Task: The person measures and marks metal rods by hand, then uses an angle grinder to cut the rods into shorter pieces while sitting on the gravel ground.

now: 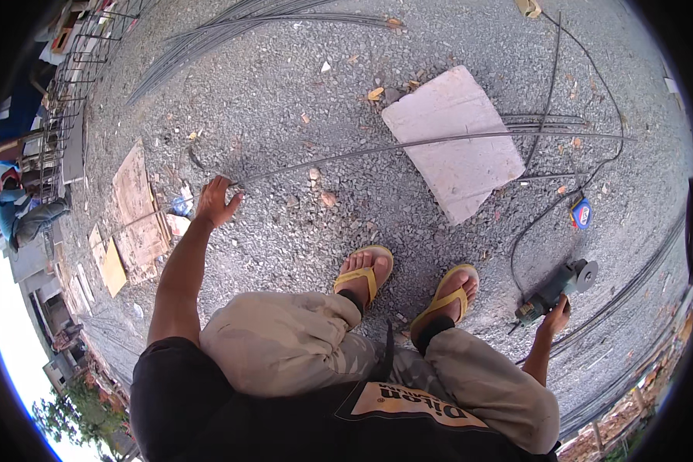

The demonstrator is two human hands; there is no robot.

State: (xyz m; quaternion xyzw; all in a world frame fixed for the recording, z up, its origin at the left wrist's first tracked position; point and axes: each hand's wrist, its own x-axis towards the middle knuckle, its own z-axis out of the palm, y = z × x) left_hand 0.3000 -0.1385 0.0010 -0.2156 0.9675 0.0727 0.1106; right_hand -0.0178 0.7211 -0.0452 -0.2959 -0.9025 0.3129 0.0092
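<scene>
My left hand (217, 205) is out to the left over the gravel, its fingers curled over a long thin steel bar (339, 158) and the thumb standing apart. From there the bar runs right, passing across a pale flat slab (458, 142). On the right, my right hand (558, 314) grips the body of a dark green angle grinder (548, 295) close to the ground. The grinder's disc (587, 276) faces away from my feet. Its black cord (513, 254) loops forward along the gravel.
A blue tape measure (581, 213) lies beyond the grinder. Several bars (547, 121) rest beside the slab, and a bundle of rods (231, 35) lies far ahead. Worn boards (140, 212) are at left, near a crouching person (27, 212). More rods (624, 296) run along the right.
</scene>
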